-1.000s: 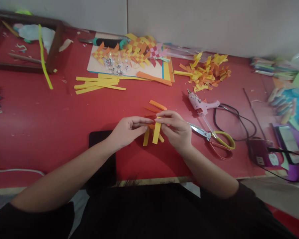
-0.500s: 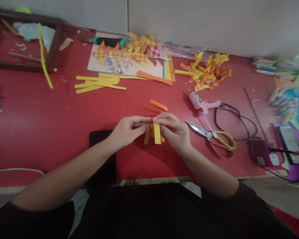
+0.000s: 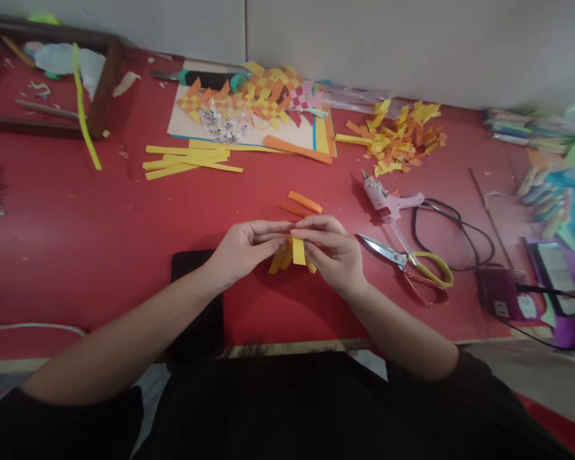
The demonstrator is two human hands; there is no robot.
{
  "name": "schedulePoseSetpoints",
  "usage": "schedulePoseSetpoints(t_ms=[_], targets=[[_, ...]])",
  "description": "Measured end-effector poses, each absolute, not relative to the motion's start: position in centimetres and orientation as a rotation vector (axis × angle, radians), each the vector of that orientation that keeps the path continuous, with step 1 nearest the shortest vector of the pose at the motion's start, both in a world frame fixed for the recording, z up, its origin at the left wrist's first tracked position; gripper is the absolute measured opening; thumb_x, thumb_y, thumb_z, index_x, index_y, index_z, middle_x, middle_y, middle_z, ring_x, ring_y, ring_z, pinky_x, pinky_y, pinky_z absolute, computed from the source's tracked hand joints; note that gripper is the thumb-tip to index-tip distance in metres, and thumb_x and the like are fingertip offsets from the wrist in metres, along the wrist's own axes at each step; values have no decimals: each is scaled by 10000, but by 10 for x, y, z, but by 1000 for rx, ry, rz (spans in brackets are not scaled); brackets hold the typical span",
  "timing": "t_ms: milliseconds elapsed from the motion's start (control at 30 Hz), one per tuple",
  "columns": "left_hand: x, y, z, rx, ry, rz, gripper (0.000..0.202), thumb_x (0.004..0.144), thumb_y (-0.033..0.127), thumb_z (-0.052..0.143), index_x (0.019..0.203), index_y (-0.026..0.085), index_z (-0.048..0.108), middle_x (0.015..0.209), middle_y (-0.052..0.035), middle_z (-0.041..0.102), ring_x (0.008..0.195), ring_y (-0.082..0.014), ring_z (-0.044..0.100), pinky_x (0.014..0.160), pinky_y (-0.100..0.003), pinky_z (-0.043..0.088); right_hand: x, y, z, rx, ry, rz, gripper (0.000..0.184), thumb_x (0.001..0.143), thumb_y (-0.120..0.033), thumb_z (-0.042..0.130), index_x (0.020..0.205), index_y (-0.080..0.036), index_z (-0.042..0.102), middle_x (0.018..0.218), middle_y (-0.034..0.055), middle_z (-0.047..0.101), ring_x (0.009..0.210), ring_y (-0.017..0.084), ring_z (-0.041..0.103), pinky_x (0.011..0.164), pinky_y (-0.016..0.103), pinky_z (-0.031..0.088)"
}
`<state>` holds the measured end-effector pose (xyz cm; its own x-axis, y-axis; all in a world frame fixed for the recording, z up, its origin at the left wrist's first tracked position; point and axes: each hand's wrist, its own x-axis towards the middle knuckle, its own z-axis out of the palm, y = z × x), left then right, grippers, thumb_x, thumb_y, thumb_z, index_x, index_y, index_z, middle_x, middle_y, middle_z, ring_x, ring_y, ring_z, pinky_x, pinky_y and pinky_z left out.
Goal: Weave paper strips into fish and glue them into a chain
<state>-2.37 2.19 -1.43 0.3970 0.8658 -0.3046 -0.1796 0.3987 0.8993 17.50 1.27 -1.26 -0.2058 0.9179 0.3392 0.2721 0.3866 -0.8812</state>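
Both hands meet above the red table, pinching a small bundle of yellow and orange paper strips (image 3: 298,252). My left hand (image 3: 243,251) grips the bundle from the left with thumb and fingers. From the right, my right hand (image 3: 334,249) closes its thumb and fingers on the same strips. Several yellow ends hang down between the hands; the fingers hide the upper part, so I cannot tell how the strips are joined. Just beyond the fingertips lie loose orange strips (image 3: 305,202).
Scissors (image 3: 388,251) and a pink glue gun (image 3: 387,199) with a black cord lie right. Yellow strips (image 3: 186,162), woven paper pieces (image 3: 268,96) and a scrap pile (image 3: 402,137) are farther back. A black flat object (image 3: 199,319) lies under my left forearm; a wooden frame (image 3: 106,83) stands back left.
The front yellow strip's hanging end has risen and shows shorter, and the other ends have spread slightly left. My hands have shifted only a little and keep their hold.
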Motion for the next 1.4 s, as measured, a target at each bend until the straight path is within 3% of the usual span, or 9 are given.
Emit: schedulePoseSetpoints(t_ms=[133, 433, 900, 1067, 1167, 1267, 1400], targets=[[-24, 22, -14, 907, 919, 801, 410, 783, 343, 814, 1157, 190, 744, 1083, -91, 790, 1044, -250, 740, 984, -383, 566, 175, 13, -11, -1021, -1784, 688, 335, 900, -124, 627, 1075, -364, 781, 980, 29, 721, 945, 176, 674, 871, 375, 574], [-23, 21, -10, 913, 898, 793, 350, 793, 341, 804, 1111, 203, 756, 1108, -78, 785, 1067, -230, 731, 1022, -376, 539, 175, 15, -11, -944, -1811, 649, 345, 901, -110, 630, 1065, -374, 779, 958, 5, 759, 910, 175, 692, 851, 378, 573], [-24, 21, -12, 893, 896, 777, 392, 752, 342, 834, 1109, 198, 759, 1061, -93, 794, 1042, -253, 739, 955, -377, 572, 173, 14, -13, -866, -1882, 583, 445, 845, -73, 666, 1143, -396, 737, 921, 0, 764, 839, 186, 678, 811, 401, 551], [-25, 22, -14, 836, 889, 787, 378, 744, 306, 843, 1097, 198, 762, 1054, -88, 795, 1032, -237, 741, 959, -358, 566, 171, 12, -8, -893, -1908, 568, 433, 827, -75, 644, 1161, -341, 712, 908, 9, 751, 848, 205, 682, 826, 419, 542], [-24, 22, -15, 779, 881, 821, 369, 728, 302, 859, 1073, 210, 769, 1039, -74, 797, 989, -218, 750, 930, -334, 576, 171, 10, -5, -906, -1922, 577, 441, 824, -60, 600, 1175, -318, 671, 1014, 31, 727, 965, 223, 669, 909, 445, 520], [-23, 23, -14, 670, 890, 857, 344, 695, 306, 878, 1012, 212, 785, 988, -61, 802, 909, -208, 759, 865, -329, 603, 173, 7, -6, -1004, -1808, 579, 328, 823, -113, 618, 1099, -288, 638, 1041, 49, 663, 1017, 240, 618, 906, 449, 504], [-22, 25, -10, 568, 878, 925, 263, 674, 288, 884, 917, 226, 805, 984, -42, 804, 849, -170, 748, 774, -266, 607, 173, 4, -12, -1104, -1600, 570, 77, 878, -200, 625, 907, -250, 575, 852, 16, 560, 793, 174, 570, 740, 358, 500]])
